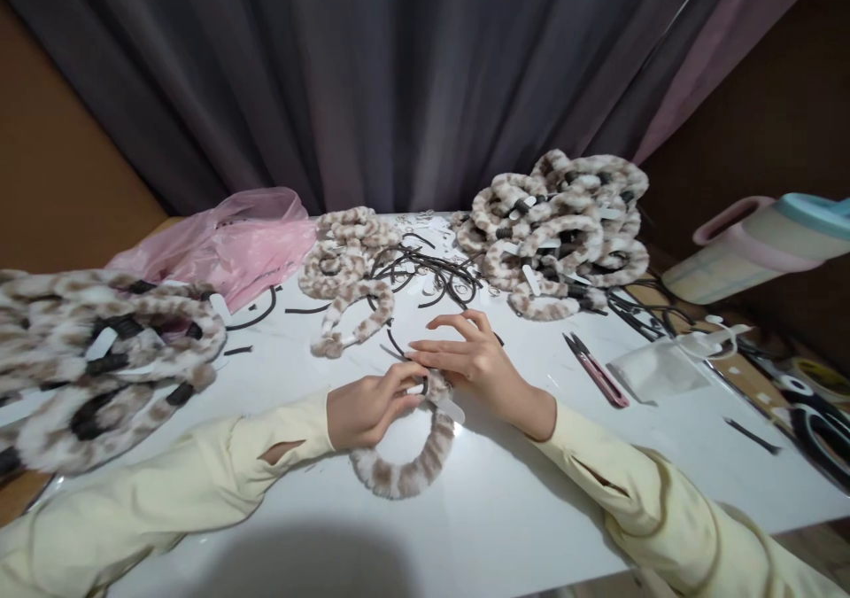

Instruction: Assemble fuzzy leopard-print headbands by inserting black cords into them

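The left hand [370, 408] pinches the spotted plush ring [403, 477] at its far end; whether the right hand [483, 366], at that end too, grips it I cannot tell.

At six o'clock, the fluffy ring [404, 478] is white with brown patches; at nine, the plastic bag [249, 235] is pink.
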Demonstrator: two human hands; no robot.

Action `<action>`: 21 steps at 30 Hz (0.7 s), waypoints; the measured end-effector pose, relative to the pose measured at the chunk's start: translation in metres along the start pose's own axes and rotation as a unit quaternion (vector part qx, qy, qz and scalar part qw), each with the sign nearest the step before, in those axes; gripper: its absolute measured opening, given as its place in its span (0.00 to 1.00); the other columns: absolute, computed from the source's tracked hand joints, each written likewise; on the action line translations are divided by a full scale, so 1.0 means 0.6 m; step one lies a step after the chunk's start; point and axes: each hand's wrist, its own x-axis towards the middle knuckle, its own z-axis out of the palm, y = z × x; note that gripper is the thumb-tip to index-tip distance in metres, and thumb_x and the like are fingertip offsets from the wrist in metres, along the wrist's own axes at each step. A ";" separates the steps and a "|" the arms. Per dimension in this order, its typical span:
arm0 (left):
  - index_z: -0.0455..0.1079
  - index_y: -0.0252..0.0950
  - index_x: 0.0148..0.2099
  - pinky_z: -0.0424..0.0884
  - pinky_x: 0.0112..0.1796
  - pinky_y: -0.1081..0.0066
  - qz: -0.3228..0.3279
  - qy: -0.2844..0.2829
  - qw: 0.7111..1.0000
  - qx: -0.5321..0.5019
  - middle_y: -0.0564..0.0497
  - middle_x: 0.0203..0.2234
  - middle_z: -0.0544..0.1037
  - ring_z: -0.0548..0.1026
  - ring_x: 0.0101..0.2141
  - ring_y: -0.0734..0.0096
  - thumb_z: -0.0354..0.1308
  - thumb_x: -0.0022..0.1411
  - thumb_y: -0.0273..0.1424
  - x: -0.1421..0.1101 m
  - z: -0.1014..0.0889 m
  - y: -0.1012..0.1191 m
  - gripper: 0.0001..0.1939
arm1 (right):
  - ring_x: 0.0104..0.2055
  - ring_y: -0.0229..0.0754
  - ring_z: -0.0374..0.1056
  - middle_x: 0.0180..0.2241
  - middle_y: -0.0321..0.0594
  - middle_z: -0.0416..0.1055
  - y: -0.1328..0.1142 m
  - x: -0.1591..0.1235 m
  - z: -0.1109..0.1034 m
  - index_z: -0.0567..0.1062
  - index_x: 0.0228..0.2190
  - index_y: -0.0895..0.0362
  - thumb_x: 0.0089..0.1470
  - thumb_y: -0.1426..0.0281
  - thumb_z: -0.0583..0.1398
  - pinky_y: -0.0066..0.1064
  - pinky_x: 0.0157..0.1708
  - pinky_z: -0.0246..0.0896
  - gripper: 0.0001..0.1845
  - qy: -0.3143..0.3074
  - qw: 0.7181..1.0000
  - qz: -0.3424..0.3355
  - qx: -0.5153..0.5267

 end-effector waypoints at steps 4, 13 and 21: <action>0.53 0.37 0.52 0.72 0.34 0.74 0.061 0.008 0.997 0.050 0.46 0.38 0.77 0.77 0.36 0.69 0.44 0.66 0.29 -0.001 0.000 -0.006 0.13 | 0.50 0.47 0.60 0.43 0.38 0.75 -0.004 0.002 -0.002 0.75 0.43 0.55 0.58 0.72 0.56 0.42 0.46 0.48 0.12 0.004 1.000 -0.006 0.012; 0.56 0.35 0.51 0.72 0.30 0.76 0.200 0.098 0.961 0.166 0.47 0.33 0.78 0.77 0.29 0.71 0.45 0.66 0.27 -0.002 0.006 -0.002 0.12 | 0.50 0.46 0.61 0.39 0.36 0.77 -0.004 0.008 0.005 0.78 0.38 0.53 0.54 0.78 0.58 0.41 0.47 0.48 0.12 -0.075 0.985 0.045 0.147; 0.60 0.35 0.48 0.72 0.33 0.73 0.204 0.079 0.962 0.166 0.47 0.32 0.77 0.77 0.33 0.68 0.44 0.64 0.25 -0.002 0.005 -0.004 0.11 | 0.48 0.43 0.64 0.38 0.33 0.77 0.002 0.006 0.016 0.78 0.38 0.49 0.52 0.80 0.58 0.41 0.50 0.54 0.16 -0.114 0.957 0.101 0.245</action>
